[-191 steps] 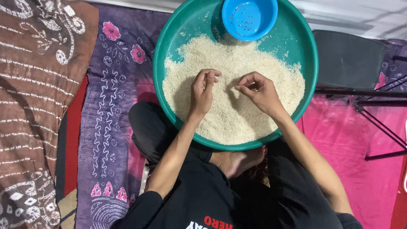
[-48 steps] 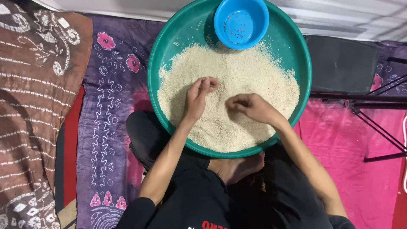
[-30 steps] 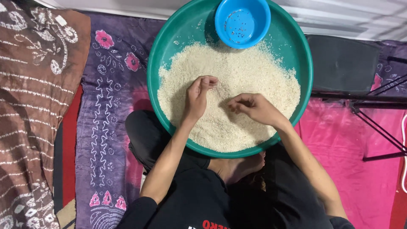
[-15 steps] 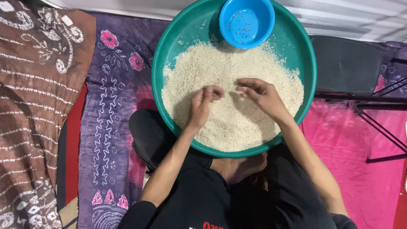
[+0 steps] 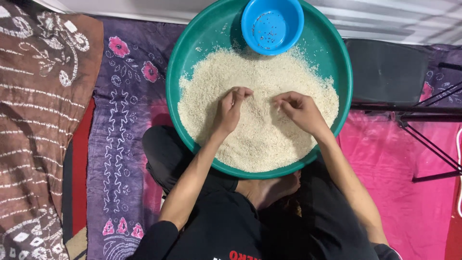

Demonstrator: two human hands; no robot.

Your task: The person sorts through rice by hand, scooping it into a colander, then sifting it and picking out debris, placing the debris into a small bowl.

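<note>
Two hands work one heap of rice [image 5: 262,125] in one round green basin [image 5: 192,53], which rests on the seated person's crossed legs. The left hand [image 5: 230,110] lies on the grains with fingers curled in, nothing clearly pinched; the right hand [image 5: 299,109] pinches thumb to fingertips (whether it has any grains I cannot tell). Bare basin wall rings the rice. One small blue bowl [image 5: 272,24] sits at the far rim. Patterned purple cloth [image 5: 122,125] and pink cloth [image 5: 409,154] cover the floor.

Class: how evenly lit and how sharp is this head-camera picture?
Head view: soft, even light, no glare on the round green plastic basin; left hand and right hand cast faint shadows on the white rice; focus sharp; edges slightly bowed.
</note>
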